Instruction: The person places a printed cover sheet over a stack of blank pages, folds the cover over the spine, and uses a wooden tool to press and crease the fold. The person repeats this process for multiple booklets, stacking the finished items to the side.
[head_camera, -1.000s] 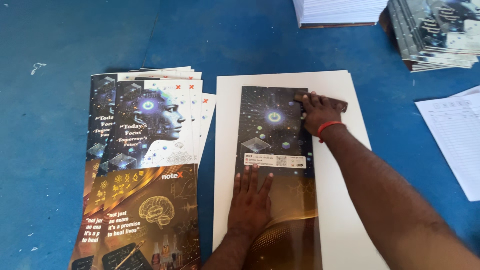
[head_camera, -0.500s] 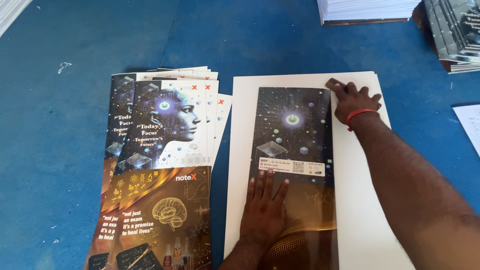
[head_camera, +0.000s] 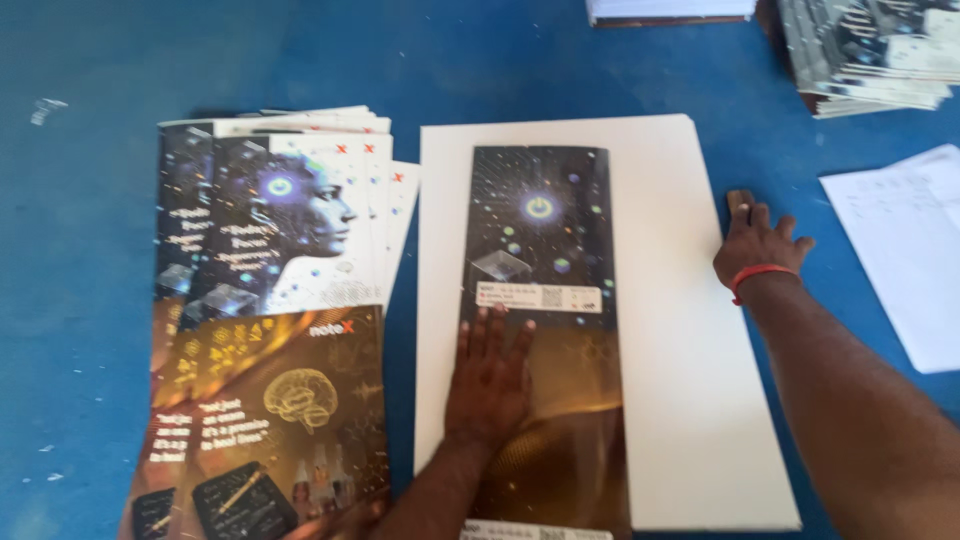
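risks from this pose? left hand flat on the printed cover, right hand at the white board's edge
1. The left hand pins only the lower half of the printed cover; its top end is free and could skew on the white board.
2. The right hand sits at the board's right edge, half on the blue table; a push might slide the board toward the fanned cover stack.

Blue table (head_camera: 120, 60): white board (head_camera: 680, 380), cover sheets (head_camera: 270, 330), booklets (head_camera: 870, 50).

Dark starry cover sheet (head_camera: 545, 300) fading to gold, on white board (head_camera: 680, 400); blue table (head_camera: 200, 60); seemingly orange-red wristband (head_camera: 757, 274).
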